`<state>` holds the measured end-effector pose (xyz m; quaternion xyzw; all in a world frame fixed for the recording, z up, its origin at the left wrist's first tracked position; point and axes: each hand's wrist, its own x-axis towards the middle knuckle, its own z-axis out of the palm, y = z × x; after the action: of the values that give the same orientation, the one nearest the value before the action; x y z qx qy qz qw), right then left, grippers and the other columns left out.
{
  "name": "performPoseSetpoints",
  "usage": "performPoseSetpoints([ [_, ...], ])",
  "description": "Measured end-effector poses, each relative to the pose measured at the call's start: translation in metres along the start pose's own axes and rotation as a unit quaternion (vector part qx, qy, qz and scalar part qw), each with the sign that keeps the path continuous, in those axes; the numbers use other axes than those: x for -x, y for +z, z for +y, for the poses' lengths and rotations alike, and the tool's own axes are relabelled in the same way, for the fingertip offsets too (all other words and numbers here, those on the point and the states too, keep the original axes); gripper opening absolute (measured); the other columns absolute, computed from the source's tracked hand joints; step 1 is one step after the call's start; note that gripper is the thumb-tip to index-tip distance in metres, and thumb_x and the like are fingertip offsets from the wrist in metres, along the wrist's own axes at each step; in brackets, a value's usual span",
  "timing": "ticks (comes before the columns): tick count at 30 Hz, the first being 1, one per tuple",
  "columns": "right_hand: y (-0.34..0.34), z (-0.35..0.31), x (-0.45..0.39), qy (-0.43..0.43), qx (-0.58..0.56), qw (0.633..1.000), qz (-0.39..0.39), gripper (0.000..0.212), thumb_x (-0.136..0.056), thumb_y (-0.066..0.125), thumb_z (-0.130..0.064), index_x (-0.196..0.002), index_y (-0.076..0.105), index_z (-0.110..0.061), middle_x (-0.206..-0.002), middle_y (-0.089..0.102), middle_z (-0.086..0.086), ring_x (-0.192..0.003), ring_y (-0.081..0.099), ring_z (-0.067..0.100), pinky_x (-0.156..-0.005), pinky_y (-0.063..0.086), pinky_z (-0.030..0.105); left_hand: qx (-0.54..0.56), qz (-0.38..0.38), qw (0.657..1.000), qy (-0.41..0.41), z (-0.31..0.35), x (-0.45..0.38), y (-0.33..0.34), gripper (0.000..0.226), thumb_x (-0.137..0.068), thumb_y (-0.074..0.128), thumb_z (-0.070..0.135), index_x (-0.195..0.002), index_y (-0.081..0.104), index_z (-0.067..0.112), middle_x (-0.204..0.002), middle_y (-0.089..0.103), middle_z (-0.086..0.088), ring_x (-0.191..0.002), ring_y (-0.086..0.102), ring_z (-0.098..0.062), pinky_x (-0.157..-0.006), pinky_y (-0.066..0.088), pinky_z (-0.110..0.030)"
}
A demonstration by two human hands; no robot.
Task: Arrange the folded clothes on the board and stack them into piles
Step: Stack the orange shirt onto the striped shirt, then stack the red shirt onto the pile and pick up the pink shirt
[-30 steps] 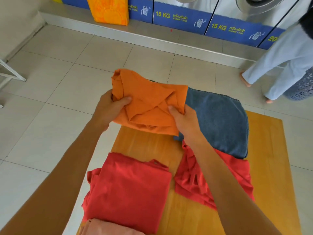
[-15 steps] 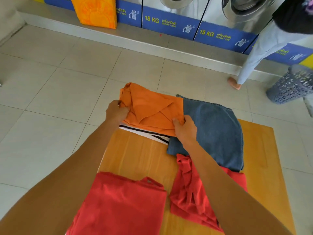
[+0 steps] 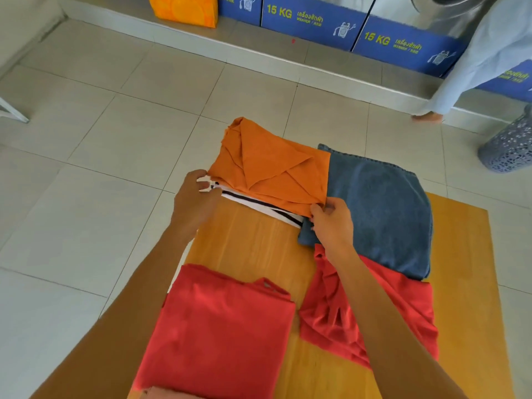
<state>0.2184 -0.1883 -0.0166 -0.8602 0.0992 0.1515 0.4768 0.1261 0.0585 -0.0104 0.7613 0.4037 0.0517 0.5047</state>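
Board (image 3: pixel 253 243): smooth varnished wood, slight sheen. Jeans (image 3: pixel 380 208): coarse matt denim. Orange shirt (image 3: pixel 273 171): soft matt cloth. Floor (image 3: pixel 115 139): glossy tile.

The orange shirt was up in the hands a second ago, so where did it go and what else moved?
The orange shirt went down and away, onto the striped cloth at the board's far end. The left hand let go and now pinches the striped cloth's corner; the right hand keeps the orange shirt's near corner in its fingers. The blue jeans and both red piles stayed put.
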Motion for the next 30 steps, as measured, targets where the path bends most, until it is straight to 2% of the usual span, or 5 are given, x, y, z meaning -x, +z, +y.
performPoseSetpoints([
  [7,-0.021,0.048,0.109,0.040,0.004,0.990,-0.135,0.005,-0.091,0.063,-0.031,-0.094,0.067,-0.029,-0.087,0.074,-0.002,-0.079,0.073,0.022,-0.075,0.061,0.045,-0.062,0.005,0.997,-0.043,-0.069,0.116,-0.040,0.058,-0.081,0.073,0.049,-0.131,0.052,0.028,-0.120,0.061,0.007,-0.109,0.058,-0.014,-0.088,0.044,-0.029],
  [12,-0.014,0.090,0.174,0.017,0.153,0.970,-0.188,0.052,-0.084,0.067,-0.045,-0.131,0.051,-0.028,-0.121,0.058,0.002,-0.106,0.062,0.019,-0.097,0.050,0.039,-0.185,-0.016,0.979,-0.082,-0.114,0.165,-0.038,0.091,-0.062,0.068,0.078,-0.134,0.049,0.025,-0.123,0.057,-0.004,-0.113,0.055,-0.025,-0.092,0.051,-0.045],
  [19,0.011,0.085,0.205,0.062,0.085,0.971,-0.215,0.092,-0.091,0.063,-0.042,-0.158,0.004,-0.021,-0.154,0.042,0.007,-0.137,0.048,0.026,-0.111,0.041,0.039,-0.269,0.018,0.960,-0.074,-0.107,0.179,-0.028,0.080,-0.074,0.068,0.065,-0.138,0.046,0.023,-0.124,0.051,-0.012,-0.118,0.047,-0.033,-0.094,0.047,-0.051],
  [27,0.018,0.086,0.209,-0.001,0.091,0.978,-0.187,0.083,-0.101,0.049,-0.038,-0.157,-0.011,-0.028,-0.161,0.026,0.016,-0.141,0.041,0.032,-0.113,0.039,0.043,-0.176,-0.026,0.979,-0.100,-0.099,0.181,-0.022,0.071,-0.078,0.070,0.056,-0.131,0.044,0.017,-0.117,0.064,-0.008,-0.109,0.062,-0.035,-0.090,0.051,-0.045],
  [30,0.017,0.085,0.206,-0.016,0.069,0.982,-0.173,0.075,-0.104,0.044,-0.031,-0.156,-0.009,-0.039,-0.152,0.043,0.016,-0.130,0.054,0.032,-0.107,0.044,0.043,-0.121,-0.050,0.986,-0.102,-0.093,0.177,-0.025,0.070,-0.078,0.072,0.054,-0.134,0.046,0.020,-0.122,0.063,-0.003,-0.112,0.061,-0.029,-0.088,0.050,-0.038],
])
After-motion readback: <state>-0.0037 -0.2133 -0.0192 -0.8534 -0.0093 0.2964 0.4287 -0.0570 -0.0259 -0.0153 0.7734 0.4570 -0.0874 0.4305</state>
